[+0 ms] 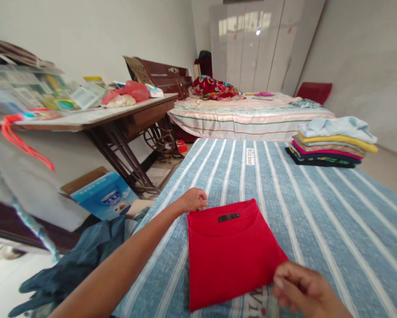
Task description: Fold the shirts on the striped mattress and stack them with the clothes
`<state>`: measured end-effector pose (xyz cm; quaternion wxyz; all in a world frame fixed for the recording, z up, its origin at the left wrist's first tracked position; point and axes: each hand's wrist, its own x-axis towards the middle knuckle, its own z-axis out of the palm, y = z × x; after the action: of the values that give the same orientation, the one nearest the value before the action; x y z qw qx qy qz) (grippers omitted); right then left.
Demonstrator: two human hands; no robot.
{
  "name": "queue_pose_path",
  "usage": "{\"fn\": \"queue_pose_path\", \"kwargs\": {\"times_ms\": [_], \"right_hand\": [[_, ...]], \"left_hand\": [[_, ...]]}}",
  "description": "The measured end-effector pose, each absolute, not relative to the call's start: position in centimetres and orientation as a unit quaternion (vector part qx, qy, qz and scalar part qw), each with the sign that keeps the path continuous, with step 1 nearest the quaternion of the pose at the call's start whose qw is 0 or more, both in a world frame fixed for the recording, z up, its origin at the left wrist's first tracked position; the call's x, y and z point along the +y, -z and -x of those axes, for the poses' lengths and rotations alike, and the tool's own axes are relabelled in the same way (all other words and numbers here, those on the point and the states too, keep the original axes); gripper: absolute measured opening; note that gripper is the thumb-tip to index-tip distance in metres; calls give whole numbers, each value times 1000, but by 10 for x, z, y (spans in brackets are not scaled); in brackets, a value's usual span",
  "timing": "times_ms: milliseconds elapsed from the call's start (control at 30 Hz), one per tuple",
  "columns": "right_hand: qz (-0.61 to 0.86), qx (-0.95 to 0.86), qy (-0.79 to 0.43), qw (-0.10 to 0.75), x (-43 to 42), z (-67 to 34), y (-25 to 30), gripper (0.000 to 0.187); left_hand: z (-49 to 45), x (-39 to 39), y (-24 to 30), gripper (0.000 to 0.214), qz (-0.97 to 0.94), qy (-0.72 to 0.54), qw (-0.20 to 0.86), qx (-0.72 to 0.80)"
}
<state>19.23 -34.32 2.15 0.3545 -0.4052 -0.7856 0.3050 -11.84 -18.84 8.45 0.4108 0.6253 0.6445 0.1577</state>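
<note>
A folded red shirt lies on the striped bed cover, its round neckline and dark label facing up at the far end. My left hand is at the shirt's far left corner, fingers curled closed; whether cloth is caught in them is hard to see. At the near right corner, my right hand has thumb and fingers pinched together on the red cloth's edge. A stack of folded clothes sits farther off on the right side of the bed.
The blue striped bed cover spreads around the shirt. Dark clothing hangs at the bed's left edge, beside a blue box. A cluttered sewing table stands left. Behind is another bed and a white wardrobe.
</note>
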Motion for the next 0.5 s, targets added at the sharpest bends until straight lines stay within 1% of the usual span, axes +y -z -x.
{"fn": "queue_pose_path", "kwargs": {"times_ms": [67, 200, 267, 333, 400, 500], "right_hand": [[462, -731, -358, 353, -328, -198, -34, 24], [537, -711, -263, 369, -283, -194, -42, 22], [564, -705, -239, 356, -257, -186, -39, 20], [597, -684, -249, 336, -230, -178, -33, 20], [624, -649, -292, 322, -207, -170, -27, 22], [624, -624, -349, 316, -183, -162, -21, 22]], "left_hand": [[131, -201, -85, 7, -627, -187, 358, 666], [145, -233, -81, 9, -621, -227, 244, 709], [147, -248, -77, 13, -611, -232, 200, 730], [145, -259, -72, 16, -594, -231, 180, 749], [142, -266, -69, 17, -574, -237, 170, 765], [138, -270, -64, 17, -554, -263, 175, 770]]}}
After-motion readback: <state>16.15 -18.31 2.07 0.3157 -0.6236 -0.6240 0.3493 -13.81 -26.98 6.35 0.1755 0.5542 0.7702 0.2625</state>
